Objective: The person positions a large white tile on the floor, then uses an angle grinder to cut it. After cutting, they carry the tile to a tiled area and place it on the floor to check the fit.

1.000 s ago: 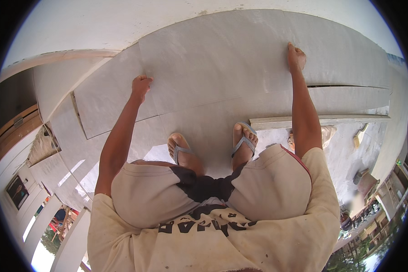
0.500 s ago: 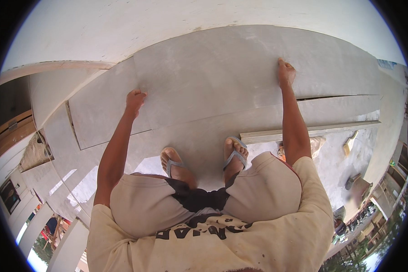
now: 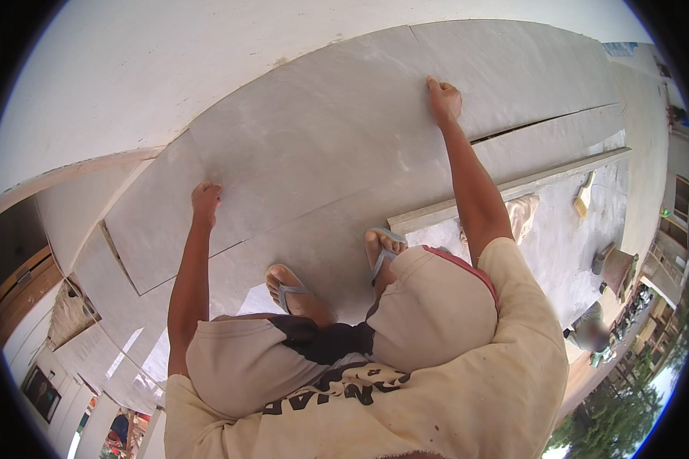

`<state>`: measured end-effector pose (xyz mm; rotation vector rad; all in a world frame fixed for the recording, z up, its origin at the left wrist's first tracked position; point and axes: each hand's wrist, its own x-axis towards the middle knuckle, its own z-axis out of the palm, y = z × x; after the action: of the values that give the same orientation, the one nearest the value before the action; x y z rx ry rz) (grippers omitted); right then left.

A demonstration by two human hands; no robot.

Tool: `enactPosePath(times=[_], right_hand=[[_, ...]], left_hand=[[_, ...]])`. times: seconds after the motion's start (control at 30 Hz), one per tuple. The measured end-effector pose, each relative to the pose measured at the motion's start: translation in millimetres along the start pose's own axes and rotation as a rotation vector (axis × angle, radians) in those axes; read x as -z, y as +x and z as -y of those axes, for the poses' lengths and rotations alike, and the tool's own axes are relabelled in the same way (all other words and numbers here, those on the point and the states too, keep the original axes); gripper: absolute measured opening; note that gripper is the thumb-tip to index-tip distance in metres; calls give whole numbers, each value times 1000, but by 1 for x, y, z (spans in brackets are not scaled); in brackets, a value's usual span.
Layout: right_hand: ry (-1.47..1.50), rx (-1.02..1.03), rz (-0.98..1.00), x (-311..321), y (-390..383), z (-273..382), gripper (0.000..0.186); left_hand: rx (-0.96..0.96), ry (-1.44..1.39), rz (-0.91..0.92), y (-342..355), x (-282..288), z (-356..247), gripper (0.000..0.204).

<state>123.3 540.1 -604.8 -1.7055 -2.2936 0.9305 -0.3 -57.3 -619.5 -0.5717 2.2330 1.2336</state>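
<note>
Large smooth grey slabs point(image 3: 306, 130) lie side by side in front of my feet, with thin seams between them. My left hand point(image 3: 206, 202) is closed at the slabs' left part, close to a seam, its fingers curled in. Farther out on the right, my right hand point(image 3: 444, 99) is closed too, thumb and fingers drawn together against the slab surface. Whether either hand pinches something thin, such as a line, cannot be made out. Both arms are stretched forward and wide apart.
A white wall point(image 3: 207, 61) borders the slabs' far side. A dark gap point(image 3: 543, 122) runs between slabs at right. Nearer lie a long wooden batten point(image 3: 528, 180), a crumpled cloth point(image 3: 522, 216) and a brush point(image 3: 585, 195). A brown container point(image 3: 618, 268) stands beyond; a person is farther right.
My view has tilted, so the slabs, batten and wall sit at a different slant. Both hands stay closed at about the same places on the slabs.
</note>
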Motion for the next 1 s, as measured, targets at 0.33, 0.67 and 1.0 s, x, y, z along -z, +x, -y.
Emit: enactPosePath(times=[0.33, 0.67, 1.0], right_hand=[[19, -43, 59, 2, 0, -1, 54], [18, -54, 56, 7, 3, 2, 50], [11, -86, 84, 65, -21, 22, 50]], left_hand=[[-4, -16, 34, 6, 2, 1, 7], [-33, -4, 32, 3, -4, -5, 11], [184, -108, 40, -35, 40, -37, 38]])
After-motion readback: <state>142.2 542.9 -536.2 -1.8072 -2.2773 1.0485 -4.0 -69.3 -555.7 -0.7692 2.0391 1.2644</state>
